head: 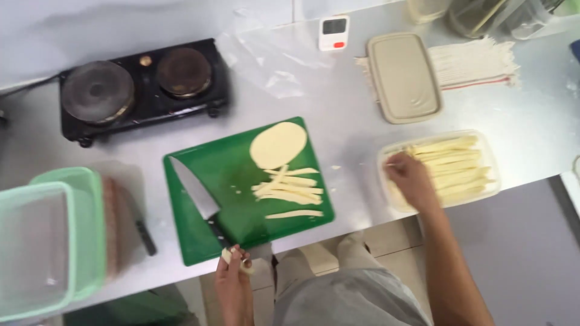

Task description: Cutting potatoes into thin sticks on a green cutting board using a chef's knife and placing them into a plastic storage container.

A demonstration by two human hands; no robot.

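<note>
Right now my right hand (409, 175) is in the clear tub (490, 158) at the right of the steel surface (350, 127), fingers curled and pinching a pale strip at its left end among the strips (454, 164) piled there. My left hand (232, 273) sits at the near edge of the green board (199, 238), fingers closed round a small pale piece (228, 256), just beside the knife handle. The knife (194, 192) lies on the board, blade pointing up-left, no hand gripping it. On the board's right half lie an oval slice (278, 145) and, just below it, a loose bunch of cut sticks (290, 188), one stick apart nearest me. Behind the tub lies a beige lid (403, 77), flat, partly over a striped cloth (477, 61). A small white timer (333, 32) stands by the wall. The black two-plate stove (140, 87) is at back left. Green-rimmed boxes (51, 241) stand at far left, blurred.
</note>
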